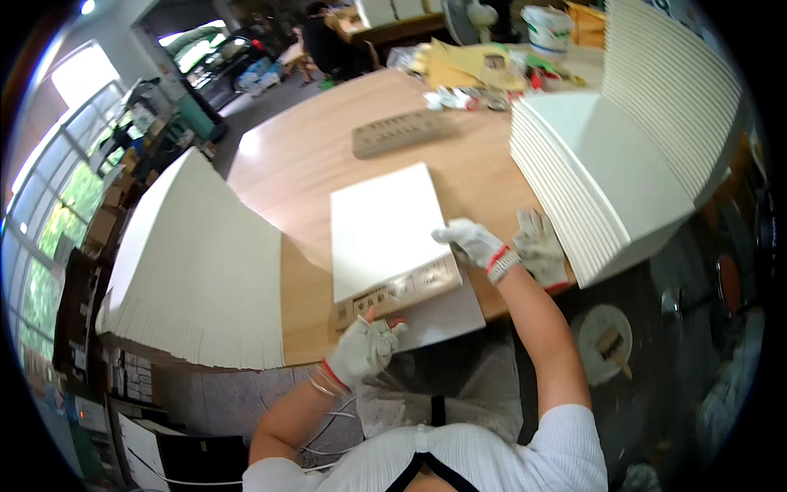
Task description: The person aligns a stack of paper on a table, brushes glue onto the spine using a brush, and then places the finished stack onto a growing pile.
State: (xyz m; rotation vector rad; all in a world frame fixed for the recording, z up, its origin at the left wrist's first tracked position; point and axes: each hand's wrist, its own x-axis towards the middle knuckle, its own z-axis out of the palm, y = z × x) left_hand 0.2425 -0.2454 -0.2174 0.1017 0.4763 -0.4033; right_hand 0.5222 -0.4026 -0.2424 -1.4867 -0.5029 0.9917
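Note:
A white rectangular panel (385, 221) lies on the table before me, on top of a block whose near side (402, 293) is brownish, shiny and printed. Below the block, a pale sheet (443, 318) juts over the table's near edge. My right hand (474, 239), in a white work glove, grips the panel's right edge, its thumb on top and its other fingers partly hidden. Close to the block's near left corner is my left hand (365, 351), gloved with bare fingertips. Its thumb and bent fingers stand apart, and nothing shows between them.
Tall stacks of white panels stand at left (205, 271) and right (607, 164). A spare glove (539, 246) lies by the right stack. Farther back are a slotted grey-brown block (399, 133), yellow sheets (471, 66) and a white bucket (547, 31). A person (332, 45) sits far off.

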